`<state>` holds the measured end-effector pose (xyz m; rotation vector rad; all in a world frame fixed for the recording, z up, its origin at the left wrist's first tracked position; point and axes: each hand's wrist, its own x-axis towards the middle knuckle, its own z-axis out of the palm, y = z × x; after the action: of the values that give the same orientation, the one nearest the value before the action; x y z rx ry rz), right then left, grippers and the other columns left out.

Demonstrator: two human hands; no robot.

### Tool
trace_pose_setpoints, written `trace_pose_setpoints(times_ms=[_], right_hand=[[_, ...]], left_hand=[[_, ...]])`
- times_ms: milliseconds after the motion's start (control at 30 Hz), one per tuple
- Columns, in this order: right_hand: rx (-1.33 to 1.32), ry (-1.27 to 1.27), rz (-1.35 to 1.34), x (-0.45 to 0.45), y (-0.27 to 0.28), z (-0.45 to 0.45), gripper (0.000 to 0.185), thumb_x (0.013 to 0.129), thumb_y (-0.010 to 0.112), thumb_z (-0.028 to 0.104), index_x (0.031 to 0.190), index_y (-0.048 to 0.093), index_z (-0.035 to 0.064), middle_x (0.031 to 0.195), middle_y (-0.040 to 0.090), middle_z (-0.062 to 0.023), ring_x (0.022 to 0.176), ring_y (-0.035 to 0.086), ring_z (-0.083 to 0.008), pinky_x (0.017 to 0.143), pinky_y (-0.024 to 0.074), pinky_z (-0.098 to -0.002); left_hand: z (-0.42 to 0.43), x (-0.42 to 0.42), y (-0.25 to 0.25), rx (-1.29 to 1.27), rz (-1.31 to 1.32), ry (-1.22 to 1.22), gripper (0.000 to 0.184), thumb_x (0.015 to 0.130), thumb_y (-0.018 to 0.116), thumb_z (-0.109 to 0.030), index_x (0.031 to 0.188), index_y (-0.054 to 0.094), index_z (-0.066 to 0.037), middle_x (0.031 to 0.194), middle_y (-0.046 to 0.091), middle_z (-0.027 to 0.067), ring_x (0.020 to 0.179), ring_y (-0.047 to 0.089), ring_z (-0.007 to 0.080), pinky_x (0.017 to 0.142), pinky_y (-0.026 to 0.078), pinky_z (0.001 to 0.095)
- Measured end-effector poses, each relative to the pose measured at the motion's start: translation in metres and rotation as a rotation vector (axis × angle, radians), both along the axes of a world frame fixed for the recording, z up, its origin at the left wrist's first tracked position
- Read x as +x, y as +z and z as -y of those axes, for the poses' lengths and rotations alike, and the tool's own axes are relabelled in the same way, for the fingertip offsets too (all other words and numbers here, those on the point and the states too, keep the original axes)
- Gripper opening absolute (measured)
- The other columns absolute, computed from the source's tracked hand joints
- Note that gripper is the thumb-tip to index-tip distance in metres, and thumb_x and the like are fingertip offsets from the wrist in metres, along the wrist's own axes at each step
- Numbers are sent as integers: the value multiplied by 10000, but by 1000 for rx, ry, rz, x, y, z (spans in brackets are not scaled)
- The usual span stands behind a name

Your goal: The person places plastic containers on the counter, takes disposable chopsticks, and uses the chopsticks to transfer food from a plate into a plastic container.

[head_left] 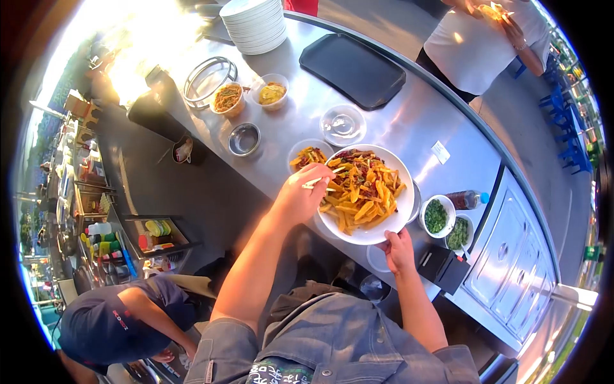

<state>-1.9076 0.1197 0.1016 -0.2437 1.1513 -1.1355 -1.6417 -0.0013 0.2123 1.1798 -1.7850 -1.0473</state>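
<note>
My left hand (302, 195) is closed around a pair of pale chopsticks (318, 184), their tips at the left side of the food. A white bowl (401, 214) full of fried potato strips (368, 189) mixed with dark red bits is tilted over the counter. Fingers of my right hand (400, 251) grip its near rim, thumb on the edge. Partly behind the bowl, a clear plastic tub (296, 152) holds more of the same strips. An empty-looking clear tub (343, 125) stands just beyond the bowl.
On the steel counter (409, 128) are a black tray (353, 69), stacked white plates (254, 27), two filled tubs (228, 99), a metal bowl (244, 139), chopped greens (435, 216) and a bottle (466, 200). A co-worker (121, 320) bends at lower left. Another person (483, 45) stands across the counter.
</note>
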Motion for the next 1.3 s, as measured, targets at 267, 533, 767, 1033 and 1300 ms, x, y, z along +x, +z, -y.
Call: trace_pose_setpoints(times_ms=[267, 533, 767, 1033, 1300], right_hand=[[25, 10, -46, 6, -5, 31, 397, 864, 495, -14, 1257, 445, -27, 1162, 604, -147, 984, 663, -275, 785, 598, -417], [79, -16, -54, 28, -2, 42, 408, 873, 487, -22, 1278, 436, -14, 1179, 598, -144, 987, 660, -280, 800, 595, -425], [72, -63, 12, 38, -5, 36, 404, 890, 494, -20, 1289, 430, -7, 1194, 591, -144, 1028, 643, -284, 814, 589, -431], [48, -57, 36, 39, -3, 24, 444, 889, 479, -24, 1325, 398, -16, 1216, 576, -156, 1048, 635, -293, 823, 587, -432], [34, -31, 42, 27, -3, 12, 440, 880, 466, -24, 1315, 403, -26, 1218, 575, -162, 1055, 632, -299, 841, 581, -438]], left_hand=[[60, 18, 8, 365, 71, -66, 177, 959, 503, -110, 1020, 626, 2, 822, 632, 73, 723, 628, 126, 645, 500, 288], [57, 49, 12, 247, -162, 31, 188, 980, 478, -81, 1001, 608, 53, 939, 628, 90, 771, 659, 174, 699, 531, 271], [32, 24, -11, 574, -664, 373, 218, 993, 396, -103, 968, 571, 24, 879, 631, 152, 694, 664, 256, 683, 549, 356], [-10, -39, -32, 587, -699, 509, 225, 1006, 427, -138, 988, 554, 47, 916, 609, 150, 764, 683, 266, 732, 560, 332], [-23, -25, -45, 641, -925, 644, 265, 1007, 451, -186, 962, 581, 41, 890, 663, 215, 782, 688, 309, 758, 580, 404]])
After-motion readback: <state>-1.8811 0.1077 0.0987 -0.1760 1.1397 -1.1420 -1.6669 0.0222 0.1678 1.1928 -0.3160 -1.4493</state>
